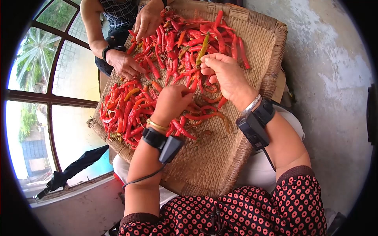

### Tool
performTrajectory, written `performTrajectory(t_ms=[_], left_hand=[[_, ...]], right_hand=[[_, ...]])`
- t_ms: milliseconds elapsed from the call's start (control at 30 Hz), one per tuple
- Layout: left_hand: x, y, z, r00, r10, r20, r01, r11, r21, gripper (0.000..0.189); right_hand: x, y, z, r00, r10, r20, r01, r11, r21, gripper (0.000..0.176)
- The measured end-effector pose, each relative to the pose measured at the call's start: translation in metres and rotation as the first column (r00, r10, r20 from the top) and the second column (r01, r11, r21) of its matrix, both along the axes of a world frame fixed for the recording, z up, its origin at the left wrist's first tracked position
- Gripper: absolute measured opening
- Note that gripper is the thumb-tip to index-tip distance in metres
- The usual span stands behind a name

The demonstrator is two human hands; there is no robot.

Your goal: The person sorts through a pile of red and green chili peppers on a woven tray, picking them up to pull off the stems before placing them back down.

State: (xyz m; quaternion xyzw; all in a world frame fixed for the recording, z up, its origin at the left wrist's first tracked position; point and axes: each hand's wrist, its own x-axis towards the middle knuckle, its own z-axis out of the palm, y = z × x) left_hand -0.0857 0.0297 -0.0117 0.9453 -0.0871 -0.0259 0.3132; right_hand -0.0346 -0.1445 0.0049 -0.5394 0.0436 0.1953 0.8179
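My right hand is closed, thumb against fingers, on a yellow-green chili pepper that points up and away. My left hand is bent down over the red chilies, its fingers curled; what its fingertips hold, if anything, is hidden. Red chili peppers lie heaped over the left and far parts of a large woven tray. A few orange and brownish ones lie just right of my left hand.
Across the tray at the far left, a co-worker's two hands touch the chilies. A window frame and a folded black umbrella are on the left. A stained grey floor lies right of the tray.
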Motion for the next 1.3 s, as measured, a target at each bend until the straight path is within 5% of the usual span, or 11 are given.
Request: performTrajectory(t_ms=[67,133,267,467,533,733,867,933,1067,1133,1300], left_hand=[[0.000,0.012,0.003,0.998,0.013,-0.057,-0.019,0.994,-0.109,0.018],[-0.004,0.013,0.024,0.889,0.053,-0.455,-0.323,0.777,-0.540,0.014],[-0.007,0.014,0.032,0.890,-0.017,-0.456,-0.371,0.556,-0.744,0.010],[-0.006,0.015,0.024,0.890,-0.029,-0.454,-0.414,0.365,-0.834,0.009],[-0.006,0.016,0.023,0.886,-0.028,-0.463,-0.426,0.343,-0.837,0.009],[0.000,0.036,0.028,0.863,0.080,-0.499,-0.447,0.580,-0.680,0.011],[0.012,0.066,0.021,0.926,0.156,-0.343,-0.377,0.418,-0.827,0.015],[0.020,0.043,0.030,0.828,0.480,-0.288,-0.385,0.116,-0.916,0.021],[0.016,0.058,0.027,0.879,0.426,-0.214,-0.411,0.448,-0.794,0.029],[0.004,0.043,0.033,0.928,0.129,-0.349,-0.337,0.689,-0.642,0.034],[-0.011,-0.006,0.035,0.850,-0.144,-0.506,-0.251,0.734,-0.631,0.033]], right_hand=[[0.000,0.000,-0.001,1.000,0.014,0.008,-0.014,1.000,-0.003,0.016],[-0.001,0.000,0.001,0.980,0.196,0.023,-0.193,0.977,-0.087,0.018],[-0.006,0.005,0.006,0.902,0.429,0.044,-0.423,0.900,-0.103,0.020],[-0.012,0.006,0.010,0.849,0.515,0.115,-0.517,0.856,-0.018,0.029],[-0.013,0.004,0.018,0.793,0.595,0.128,-0.564,0.798,-0.212,0.031],[-0.005,0.007,-0.006,0.888,0.438,0.138,-0.360,0.852,-0.380,0.008],[-0.007,0.006,0.000,0.911,0.408,0.058,-0.376,0.881,-0.287,0.009],[-0.008,0.006,0.004,0.909,0.416,0.016,-0.400,0.883,-0.247,0.009],[-0.005,0.006,0.005,0.911,0.412,0.020,-0.400,0.895,-0.197,0.009],[-0.006,0.007,0.003,0.914,0.405,0.030,-0.389,0.895,-0.219,0.011],[-0.004,0.007,0.001,0.938,0.344,0.038,-0.342,0.938,-0.053,0.019]])
